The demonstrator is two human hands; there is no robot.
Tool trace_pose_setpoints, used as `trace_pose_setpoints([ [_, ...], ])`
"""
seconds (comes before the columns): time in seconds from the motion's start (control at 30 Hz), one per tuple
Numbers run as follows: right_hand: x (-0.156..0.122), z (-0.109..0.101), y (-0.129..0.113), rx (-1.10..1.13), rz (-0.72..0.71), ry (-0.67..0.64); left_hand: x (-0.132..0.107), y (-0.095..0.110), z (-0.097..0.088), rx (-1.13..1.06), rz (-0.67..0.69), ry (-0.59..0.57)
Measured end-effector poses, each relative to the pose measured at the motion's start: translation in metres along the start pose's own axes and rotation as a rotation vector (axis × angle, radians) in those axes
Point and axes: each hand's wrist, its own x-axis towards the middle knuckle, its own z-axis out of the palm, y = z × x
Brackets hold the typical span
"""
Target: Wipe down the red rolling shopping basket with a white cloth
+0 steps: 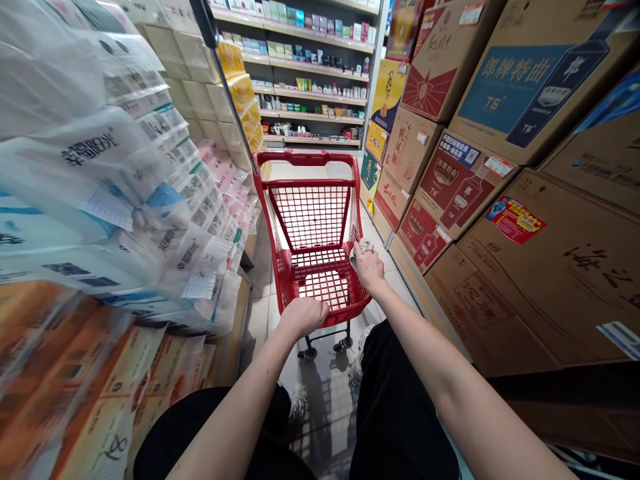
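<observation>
A red shopping cart (281,267) with grid walls stands right in front of me, its handle bar at the far end. My left hand (304,315) is closed on the near rim of its basket; the fingertips are hidden from me. At the basket's right side, my right hand (370,267) is closed on a crumpled pale grey cloth (358,251) that presses against the red side rim. Inside the basket I see only the grid.
Wrapped tissue packs (135,193) are piled high on the left. Stacked liquor cartons (450,180) line the right side. Shelves (315,87) of small boxes and bottles stand at the aisle's far end. A dark pole (227,93) rises by the cart's left corner.
</observation>
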Motion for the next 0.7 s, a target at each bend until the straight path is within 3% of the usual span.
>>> trace_pose_setpoints([
  [0.33,-0.044,0.009,-0.004,-0.059,0.051,0.014,0.002,0.0,-0.001,0.079,0.001,0.044],
  [0.53,-0.016,0.007,0.004,-0.009,0.109,-0.001,-0.003,0.007,-0.003,0.098,0.069,0.031],
  [0.7,-0.007,0.003,0.006,0.008,0.126,0.033,0.001,0.019,-0.001,0.058,0.016,0.059],
])
